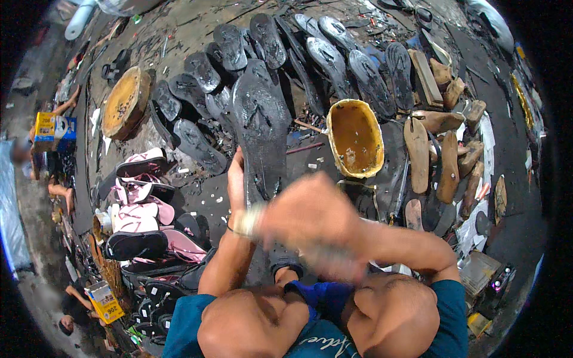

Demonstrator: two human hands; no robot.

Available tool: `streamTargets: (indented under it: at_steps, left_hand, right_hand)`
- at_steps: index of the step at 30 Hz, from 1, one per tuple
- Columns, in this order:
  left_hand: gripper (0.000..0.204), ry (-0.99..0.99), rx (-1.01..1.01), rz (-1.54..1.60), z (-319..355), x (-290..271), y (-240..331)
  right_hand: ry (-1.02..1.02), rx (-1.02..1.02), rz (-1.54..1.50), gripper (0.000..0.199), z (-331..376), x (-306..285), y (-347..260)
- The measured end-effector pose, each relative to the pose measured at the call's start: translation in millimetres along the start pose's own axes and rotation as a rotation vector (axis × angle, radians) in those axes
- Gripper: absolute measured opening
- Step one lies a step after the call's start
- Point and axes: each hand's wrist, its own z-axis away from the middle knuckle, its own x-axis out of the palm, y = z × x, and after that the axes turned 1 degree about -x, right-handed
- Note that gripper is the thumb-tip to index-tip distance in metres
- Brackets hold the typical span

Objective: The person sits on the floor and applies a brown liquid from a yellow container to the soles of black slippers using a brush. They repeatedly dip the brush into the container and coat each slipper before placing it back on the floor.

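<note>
A large black sandal sole (261, 119) with a glossy, wet-looking surface stands in front of me. My left hand (237, 179) grips its left edge, with the fingers partly hidden behind it. Over the sole's near end, my right hand (313, 209) is a motion-smeared fist. A pale blurred end (248, 221) sticks out on its left, by my left wrist, and a reddish blur shows below it, so I cannot name the held thing. Beyond the sole lie several more dark soles (230, 48), many with shiny patches.
To the right is a tub (356, 173) with amber residue; another round tub (146, 89) stands left. Wooden shoe lasts (416, 155) lie at the right. Pink and white sandals (140, 218) are piled left. Other people's limbs and yellow boxes (106, 302) show at the far left.
</note>
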Motion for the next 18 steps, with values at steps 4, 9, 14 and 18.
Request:
streamTargets:
  at_steps: [4, 9, 14, 18]
  left_hand:
    - [0.037, 0.225, 0.074, -0.129, 0, 6, -3]
    - [0.034, 0.337, -0.171, -0.043, 11, 18, -36]
    - [0.038, 0.145, 0.216, -0.186, 4, -30, -4]
    - [0.027, 0.166, 0.398, -0.060, 27, -83, 60]
  right_hand:
    - [-0.068, -0.109, 0.030, 0.046, -8, -6, -5]
    - [0.239, 0.011, 0.391, 0.033, -64, -50, 29]
    - [-0.065, -0.134, -0.015, 0.051, -13, 2, 15]
    - [-0.033, 0.401, 0.091, 0.028, 48, 20, 25]
